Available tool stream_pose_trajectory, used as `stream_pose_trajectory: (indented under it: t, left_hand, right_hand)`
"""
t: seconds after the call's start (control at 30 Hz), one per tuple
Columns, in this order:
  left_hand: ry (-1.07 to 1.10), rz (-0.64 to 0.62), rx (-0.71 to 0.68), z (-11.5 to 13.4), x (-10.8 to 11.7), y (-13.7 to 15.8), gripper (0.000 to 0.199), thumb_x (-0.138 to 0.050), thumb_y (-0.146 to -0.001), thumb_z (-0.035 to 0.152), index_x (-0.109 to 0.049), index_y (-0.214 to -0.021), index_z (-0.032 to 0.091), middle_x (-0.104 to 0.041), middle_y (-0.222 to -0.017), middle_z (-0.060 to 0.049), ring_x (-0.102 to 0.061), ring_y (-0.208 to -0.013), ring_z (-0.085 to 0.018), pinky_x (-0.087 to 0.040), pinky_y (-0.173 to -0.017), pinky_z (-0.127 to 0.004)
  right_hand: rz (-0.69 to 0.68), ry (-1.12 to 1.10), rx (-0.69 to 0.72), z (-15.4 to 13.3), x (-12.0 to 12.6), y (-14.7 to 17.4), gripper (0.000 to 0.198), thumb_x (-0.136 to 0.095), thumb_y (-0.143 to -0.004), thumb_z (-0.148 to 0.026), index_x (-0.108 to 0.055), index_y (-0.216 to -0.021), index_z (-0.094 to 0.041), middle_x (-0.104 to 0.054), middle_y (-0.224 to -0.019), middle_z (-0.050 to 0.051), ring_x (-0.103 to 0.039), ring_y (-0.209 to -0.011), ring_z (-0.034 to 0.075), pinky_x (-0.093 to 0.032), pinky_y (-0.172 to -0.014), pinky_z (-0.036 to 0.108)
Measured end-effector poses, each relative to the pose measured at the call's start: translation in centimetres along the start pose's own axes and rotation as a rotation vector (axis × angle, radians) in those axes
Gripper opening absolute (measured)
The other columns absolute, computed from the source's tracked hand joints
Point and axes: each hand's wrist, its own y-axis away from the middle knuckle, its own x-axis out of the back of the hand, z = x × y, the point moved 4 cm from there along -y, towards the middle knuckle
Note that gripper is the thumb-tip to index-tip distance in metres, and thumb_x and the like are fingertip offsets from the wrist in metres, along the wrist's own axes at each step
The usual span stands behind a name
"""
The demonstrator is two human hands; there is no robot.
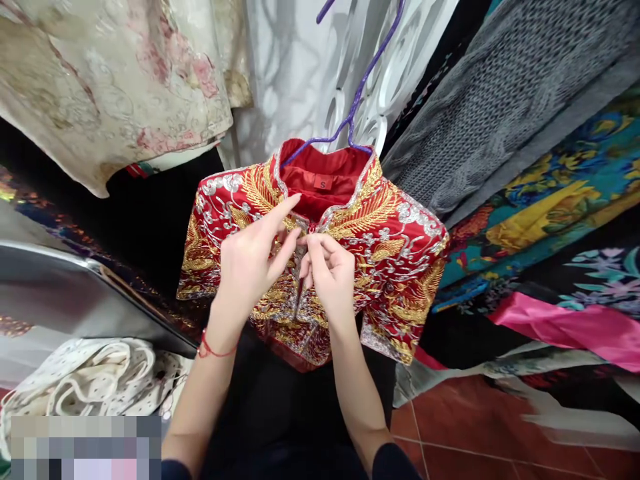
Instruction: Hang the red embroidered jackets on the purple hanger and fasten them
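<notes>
A short-sleeved red jacket (pixel 390 233) with gold and silver embroidery hangs on a purple wire hanger (pixel 356 100). Its stand collar gapes, showing red lining and a small "S" size label (pixel 323 182). Below the collar the front opening parts a little. My left hand (pixel 247 263) is at the opening's left edge, index finger stretched toward the collar, thumb and another finger pinched at the cloth. Just beside it, my right hand (pixel 330 273) pinches the top of the opening with thumb and fingertips. What exactly lies between the fingertips is hidden.
A cream floral garment (pixel 115 87) hangs at the upper left. Grey knitwear (pixel 500 93) and a teal floral cloth (pixel 545 193) hang on the right. White scrollwork (pixel 395 60) stands behind the hanger. Dotted white fabric (pixel 100 380) is heaped lower left, above red floor tiles (pixel 460 427) to the right.
</notes>
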Motion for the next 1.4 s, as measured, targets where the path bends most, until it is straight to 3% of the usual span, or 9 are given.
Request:
stream_pose_trajectory:
  t: [0.2,0.33,0.43,0.53,0.63,0.73,0.9,1.13,1.4]
  left_hand:
    - [-0.148,0.035,-0.081,0.2,-0.3,-2.9,0.026,-0.045,-0.101,0.026,-0.070,-0.106,0.021,-0.073,-0.083,-0.001,-0.063,-0.071,-0.012,-0.043,-0.065,-0.023]
    - [-0.020,0.151,-0.021,-0.7,-0.7,-2.6,0.029,-0.052,-0.098,0.031,-0.060,-0.124,0.021,-0.070,-0.096,-0.004,-0.064,-0.084,-0.015,-0.050,-0.077,-0.027]
    - [-0.039,0.269,0.045,-2.9,0.6,-3.2,0.051,-0.060,-0.093,0.039,-0.047,-0.139,0.021,-0.063,-0.123,-0.012,-0.060,-0.108,-0.022,-0.050,-0.091,-0.036]
    - [-0.133,0.233,0.061,-6.1,1.4,-4.2,0.048,-0.060,-0.092,0.046,-0.052,-0.132,0.021,-0.060,-0.131,-0.014,-0.052,-0.124,-0.028,-0.041,-0.103,-0.043]
    - [-0.140,0.095,0.062,-8.7,0.9,-5.0,0.035,-0.050,-0.098,0.048,-0.060,-0.117,0.020,-0.067,-0.116,-0.010,-0.057,-0.110,-0.024,-0.038,-0.103,-0.041]
    - [-0.097,0.146,0.079,-9.4,0.6,-5.5,0.030,-0.046,-0.100,0.049,-0.060,-0.096,0.022,-0.068,-0.093,-0.005,-0.057,-0.088,-0.019,-0.039,-0.094,-0.037]
    - [-0.022,0.344,0.052,-7.8,1.7,-7.2,0.032,-0.050,-0.098,0.046,-0.053,-0.075,0.024,-0.058,-0.074,-0.002,-0.055,-0.075,-0.020,-0.036,-0.085,-0.038]
    - [-0.032,0.299,0.130,-10.7,-0.9,-7.3,0.051,-0.036,-0.100,0.054,-0.038,-0.060,0.022,-0.034,-0.056,0.001,-0.040,-0.057,-0.016,-0.031,-0.070,-0.035]
    - [-0.098,0.430,0.149,-10.1,-1.1,-4.7,0.047,-0.036,-0.100,0.043,-0.039,-0.058,0.022,-0.037,-0.057,0.000,-0.041,-0.058,-0.017,-0.036,-0.075,-0.038]
  right_hand:
    - [0.142,0.267,0.080,1.4,0.4,-1.6,0.039,-0.054,-0.097,-0.047,-0.065,-0.072,-0.019,-0.042,-0.046,-0.008,-0.033,-0.042,0.006,-0.028,-0.046,0.022]
    - [0.279,0.549,0.288,0.3,2.0,-1.3,0.047,-0.058,-0.096,-0.040,-0.052,-0.053,-0.020,-0.036,-0.046,-0.007,-0.028,-0.045,0.006,-0.028,-0.052,0.025]
    - [0.409,0.689,0.546,-2.3,5.3,-0.2,0.037,-0.059,-0.095,-0.033,-0.056,-0.060,-0.022,-0.050,-0.056,-0.004,-0.043,-0.053,0.010,-0.038,-0.061,0.027]
    - [0.637,0.856,0.773,-4.4,10.4,0.1,0.019,-0.059,-0.094,-0.034,-0.065,-0.080,-0.022,-0.065,-0.079,0.004,-0.059,-0.082,0.019,-0.044,-0.085,0.038]
    - [0.538,0.927,0.711,-4.2,14.3,-1.7,0.030,-0.061,-0.092,-0.045,-0.065,-0.107,-0.020,-0.066,-0.107,0.011,-0.060,-0.105,0.026,-0.043,-0.095,0.044]
    - [0.381,0.950,0.581,-3.3,15.6,-3.6,0.031,-0.055,-0.096,-0.050,-0.065,-0.098,-0.020,-0.067,-0.093,0.006,-0.063,-0.088,0.021,-0.046,-0.084,0.037]
    - [0.549,0.942,0.614,-4.8,14.7,-4.8,0.033,-0.053,-0.096,-0.048,-0.062,-0.082,-0.020,-0.062,-0.080,0.004,-0.059,-0.077,0.019,-0.043,-0.077,0.033]
    - [0.503,1.005,0.460,-2.5,14.6,-5.5,0.038,-0.053,-0.092,-0.056,-0.056,-0.077,-0.021,-0.053,-0.065,-0.001,-0.048,-0.061,0.015,-0.038,-0.065,0.030]
    - [0.631,1.071,0.597,-0.9,15.2,-3.8,0.039,-0.047,-0.094,-0.057,-0.055,-0.078,-0.021,-0.057,-0.071,0.003,-0.052,-0.066,0.019,-0.038,-0.068,0.033]
